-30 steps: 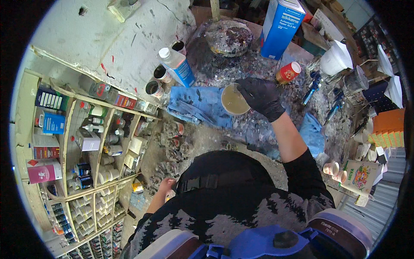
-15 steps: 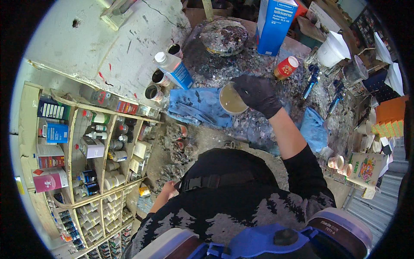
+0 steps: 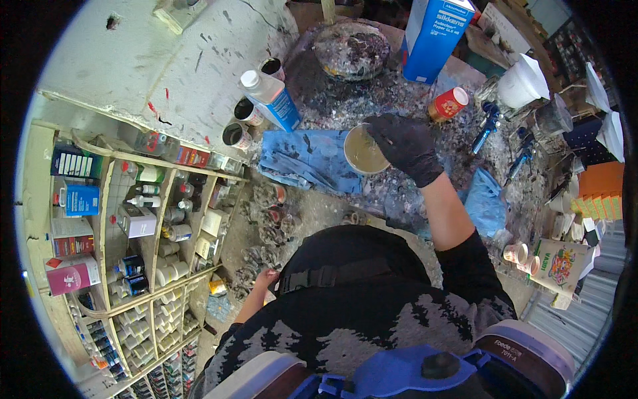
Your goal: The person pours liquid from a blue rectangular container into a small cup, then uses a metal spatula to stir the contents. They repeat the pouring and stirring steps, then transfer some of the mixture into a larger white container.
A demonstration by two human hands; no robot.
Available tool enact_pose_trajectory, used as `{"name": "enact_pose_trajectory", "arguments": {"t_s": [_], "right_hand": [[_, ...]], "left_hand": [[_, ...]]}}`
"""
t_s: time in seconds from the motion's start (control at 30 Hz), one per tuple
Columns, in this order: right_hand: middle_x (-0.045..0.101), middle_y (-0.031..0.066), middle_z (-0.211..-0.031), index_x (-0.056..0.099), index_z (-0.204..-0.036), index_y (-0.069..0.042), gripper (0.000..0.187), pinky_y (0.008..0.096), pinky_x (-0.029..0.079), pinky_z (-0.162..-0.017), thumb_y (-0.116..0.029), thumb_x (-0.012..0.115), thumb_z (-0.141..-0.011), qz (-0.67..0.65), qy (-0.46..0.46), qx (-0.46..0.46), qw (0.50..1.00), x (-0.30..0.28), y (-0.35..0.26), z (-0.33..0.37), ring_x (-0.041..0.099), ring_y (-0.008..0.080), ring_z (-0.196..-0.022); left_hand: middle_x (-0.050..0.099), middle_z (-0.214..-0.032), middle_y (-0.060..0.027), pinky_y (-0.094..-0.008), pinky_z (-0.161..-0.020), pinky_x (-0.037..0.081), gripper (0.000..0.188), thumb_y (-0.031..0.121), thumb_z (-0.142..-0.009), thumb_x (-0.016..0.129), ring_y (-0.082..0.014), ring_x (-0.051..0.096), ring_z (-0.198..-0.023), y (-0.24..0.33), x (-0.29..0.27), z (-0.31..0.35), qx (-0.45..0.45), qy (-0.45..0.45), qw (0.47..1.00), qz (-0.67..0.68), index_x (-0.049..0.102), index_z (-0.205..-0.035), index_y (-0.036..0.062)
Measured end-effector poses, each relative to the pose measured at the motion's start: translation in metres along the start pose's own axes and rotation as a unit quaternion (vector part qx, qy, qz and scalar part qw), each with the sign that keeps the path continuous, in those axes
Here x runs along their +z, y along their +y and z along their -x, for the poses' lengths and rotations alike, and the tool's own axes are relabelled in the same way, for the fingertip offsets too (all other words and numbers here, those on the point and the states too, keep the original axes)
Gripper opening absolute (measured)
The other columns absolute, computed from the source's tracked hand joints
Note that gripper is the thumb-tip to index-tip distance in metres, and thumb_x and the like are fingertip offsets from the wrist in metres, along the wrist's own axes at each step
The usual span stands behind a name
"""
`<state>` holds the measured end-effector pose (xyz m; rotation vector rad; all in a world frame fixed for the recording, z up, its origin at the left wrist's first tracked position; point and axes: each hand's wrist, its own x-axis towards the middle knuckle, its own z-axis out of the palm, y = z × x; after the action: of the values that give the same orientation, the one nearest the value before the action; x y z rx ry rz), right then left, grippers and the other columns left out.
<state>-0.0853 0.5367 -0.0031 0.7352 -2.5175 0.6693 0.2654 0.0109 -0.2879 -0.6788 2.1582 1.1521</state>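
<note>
View shifted slightly; round pale-rimmed cup (image 3: 363, 172), cloudy beige liquid (image 3: 365, 153).

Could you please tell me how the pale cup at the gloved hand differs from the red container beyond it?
The pale cup shows its wide mouth and beige contents; the red container shows mostly its patterned side. The right hand is at the pale cup's rim, while no hand touches the red container. Both look round.
</note>
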Motion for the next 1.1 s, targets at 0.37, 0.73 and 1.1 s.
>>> {"name": "enact_pose_trajectory", "arguments": {"t_s": [0.37, 0.73, 1.1], "right_hand": [[0.077, 0.0129, -0.107, 0.076, -0.116, -0.012, 0.021, 0.0424, 0.061, -0.072, -0.020, 0.073, -0.097, -0.070, -0.035, -0.047, 0.996, -0.003, -0.022, 0.014, 0.076, 0.0332, -0.086], [0.078, 0.0141, -0.105, 0.076, -0.115, -0.013, 0.021, 0.0424, 0.061, -0.073, -0.020, 0.074, -0.095, -0.061, -0.030, 0.019, 0.998, -0.012, 0.000, 0.009, 0.076, 0.0347, -0.087], [0.078, 0.0100, -0.102, 0.078, -0.111, -0.013, 0.018, 0.0395, 0.061, -0.073, -0.018, 0.077, -0.094, 0.009, 0.009, -0.010, 1.000, -0.001, 0.004, -0.002, 0.077, 0.0312, -0.087]], "left_hand": [[0.079, -0.100, -0.0087, -0.0379, -0.084, 0.060, 0.039, 0.037, -0.094, 0.081, -0.0198, 0.076, -0.095, -0.075, 0.015, -0.018, -0.037, 0.015, 0.999, 0.002, 0.074, -0.115, 0.0039], [0.077, -0.100, -0.0136, -0.0404, -0.081, 0.060, 0.029, 0.026, -0.102, 0.072, -0.0250, 0.076, -0.095, -0.057, 0.016, -0.018, 0.010, 0.003, 0.993, 0.119, 0.071, -0.114, -0.0005], [0.075, -0.101, -0.0116, -0.0380, -0.080, 0.058, 0.024, 0.021, -0.101, 0.073, -0.0216, 0.073, -0.092, -0.041, 0.002, 0.011, -0.028, -0.022, 0.999, -0.009, 0.070, -0.111, -0.0008]]}}
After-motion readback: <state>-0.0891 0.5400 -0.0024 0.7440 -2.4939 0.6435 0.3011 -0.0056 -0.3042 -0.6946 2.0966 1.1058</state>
